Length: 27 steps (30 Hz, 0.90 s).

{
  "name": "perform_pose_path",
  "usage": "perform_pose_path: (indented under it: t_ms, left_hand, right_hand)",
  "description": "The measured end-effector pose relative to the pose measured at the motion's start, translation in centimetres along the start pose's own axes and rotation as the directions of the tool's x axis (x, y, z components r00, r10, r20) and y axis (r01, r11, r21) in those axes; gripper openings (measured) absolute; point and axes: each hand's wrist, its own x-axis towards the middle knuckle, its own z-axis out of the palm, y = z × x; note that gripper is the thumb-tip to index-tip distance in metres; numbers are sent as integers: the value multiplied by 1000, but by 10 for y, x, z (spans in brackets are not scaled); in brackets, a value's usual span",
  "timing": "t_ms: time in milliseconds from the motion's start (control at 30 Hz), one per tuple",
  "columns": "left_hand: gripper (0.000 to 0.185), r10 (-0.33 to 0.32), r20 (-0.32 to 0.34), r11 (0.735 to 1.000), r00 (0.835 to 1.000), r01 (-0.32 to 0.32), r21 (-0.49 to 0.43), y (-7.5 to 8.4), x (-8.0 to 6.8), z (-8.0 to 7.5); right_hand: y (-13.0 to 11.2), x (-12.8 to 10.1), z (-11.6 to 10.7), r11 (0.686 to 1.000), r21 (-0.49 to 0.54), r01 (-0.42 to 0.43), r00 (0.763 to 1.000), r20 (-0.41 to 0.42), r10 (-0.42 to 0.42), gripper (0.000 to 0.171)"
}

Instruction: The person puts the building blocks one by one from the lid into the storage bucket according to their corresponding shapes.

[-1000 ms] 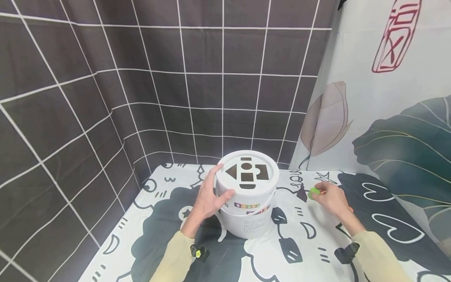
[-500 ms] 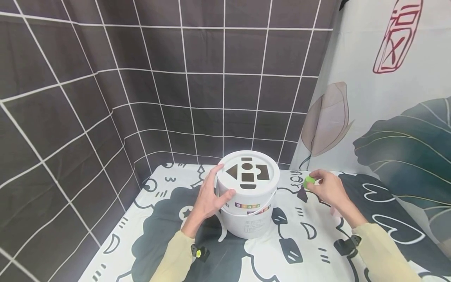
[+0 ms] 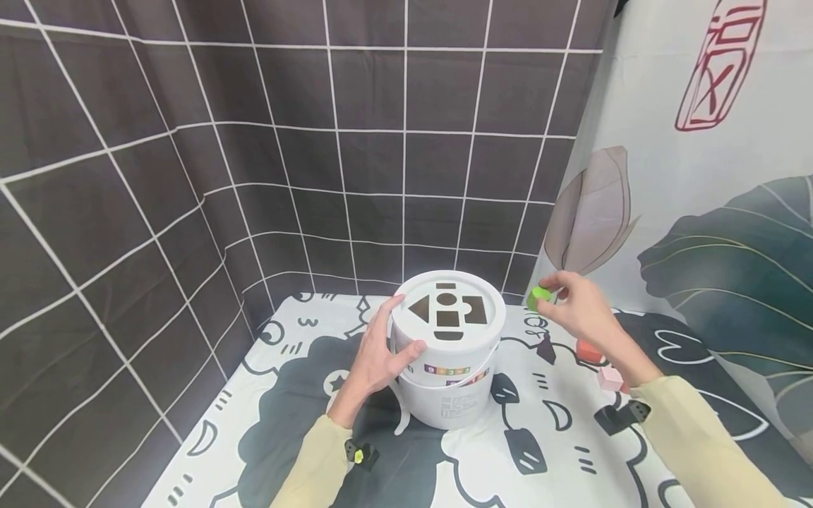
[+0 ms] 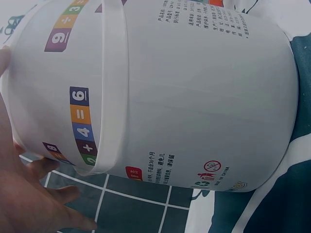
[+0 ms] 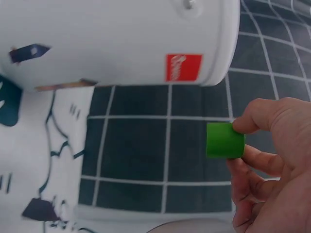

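Note:
A white bucket stands upright, its lid cut with shaped holes, among them a triangle, a circle and a square. At its left side my left hand rests against the upper wall and lid rim, thumb towards the front. In the left wrist view some of its fingers stick out loosely past the wall. Right of the bucket, my right hand pinches a green cylinder block between thumb and fingertips. That block is in the air, apart from the bucket, at about lid height.
A red block and a pink block lie on the patterned cloth, under the right forearm and partly hidden. A dark gridded curtain hangs behind the table, and a white leaf-patterned one hangs at the right.
My right hand has lifted the green cylinder block off the right side of the table, up and towards the bucket. The red and pink blocks have come into sight. My left hand stays put.

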Motion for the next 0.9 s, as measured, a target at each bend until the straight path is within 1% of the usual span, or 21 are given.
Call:
perform_pose_path:
  t_ms: [167,333,533,733,900]
  left_hand:
    - [91,-2,-1,1000,1000,2,1,-1,0,0]
    - [91,6,-8,1000,1000,-6,3,-1,0,0]
    - [90,11,-10,1000,1000,-11,-3,-1,0,1]
    - [90,9,-12,1000,1000,-9,-4,-1,0,1]
    - [89,3,-8,1000,1000,-3,0,-1,0,2]
  right_hand:
    - [-22,11,-6,999,0,44,999,0,-44,33]
    - [-42,21,-5,997,49,65,997,37,-67,31]
    - [-56,30,4,993,91,70,994,81,-77,32]
    - [-65,39,15,988,88,130,986,94,-138,32]
    - [-72,47,29,983,94,156,978,123,-167,31]
